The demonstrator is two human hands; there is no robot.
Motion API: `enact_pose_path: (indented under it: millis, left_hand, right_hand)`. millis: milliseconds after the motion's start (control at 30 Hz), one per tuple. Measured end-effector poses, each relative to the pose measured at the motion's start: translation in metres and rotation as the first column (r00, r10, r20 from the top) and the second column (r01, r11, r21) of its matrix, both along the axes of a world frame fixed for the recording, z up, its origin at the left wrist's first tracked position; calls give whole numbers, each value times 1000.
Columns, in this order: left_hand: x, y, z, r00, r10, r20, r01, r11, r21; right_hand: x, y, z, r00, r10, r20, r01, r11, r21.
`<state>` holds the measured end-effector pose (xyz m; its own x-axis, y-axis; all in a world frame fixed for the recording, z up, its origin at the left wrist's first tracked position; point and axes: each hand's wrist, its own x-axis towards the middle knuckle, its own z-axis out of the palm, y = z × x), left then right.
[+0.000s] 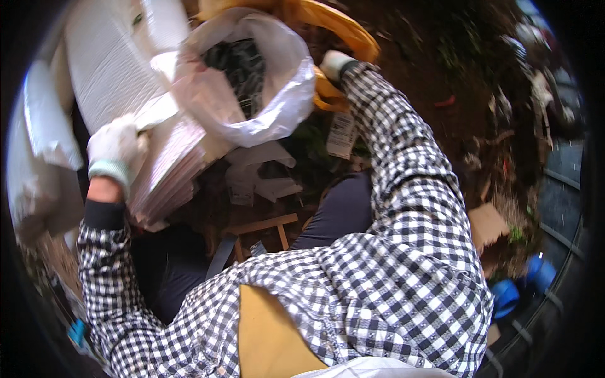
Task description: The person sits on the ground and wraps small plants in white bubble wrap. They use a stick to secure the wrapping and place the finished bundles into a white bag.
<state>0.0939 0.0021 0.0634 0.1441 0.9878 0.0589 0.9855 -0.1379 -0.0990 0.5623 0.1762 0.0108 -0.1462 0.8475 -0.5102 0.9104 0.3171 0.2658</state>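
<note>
My left hand (pixel 116 149), in a white knit glove, is at the edge of a stack of white, pinkish-edged sheets (pixel 168 175); the fingers are blurred, so a grip cannot be told. Right of it stands an open white plastic bag (pixel 283 113) with dark pieces (pixel 238 71) inside. My right hand (pixel 334 64), gloved too, is beside a yellow plastic bag or sack (pixel 350 28) that curves behind the white one; its fingers are mostly hidden. Below that hand hangs or lies a white printed label (pixel 341 134).
White wrapped packs (pixel 108 61) lie at the upper left, more (pixel 42 156) at the far left. A wooden frame (pixel 264 224) is between my legs. Torn cardboard (pixel 488 226), blue round objects (pixel 505 297) and dark sheeting (pixel 562 203) lie at right. Litter and plants cover the soil.
</note>
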Motion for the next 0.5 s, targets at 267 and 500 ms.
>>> enact_pose_path:
  millis: [267,500]
  left_hand:
    - [-46,73,-12,975,-209,-76,189,959,-212]
    - [-33,90,-25,997,78,22,-71,972,-224]
  right_hand:
    - [-28,20,17,811,-453,-370,575,734,361]
    - [-224,-104,101,524,713,-466,-47,570,820]
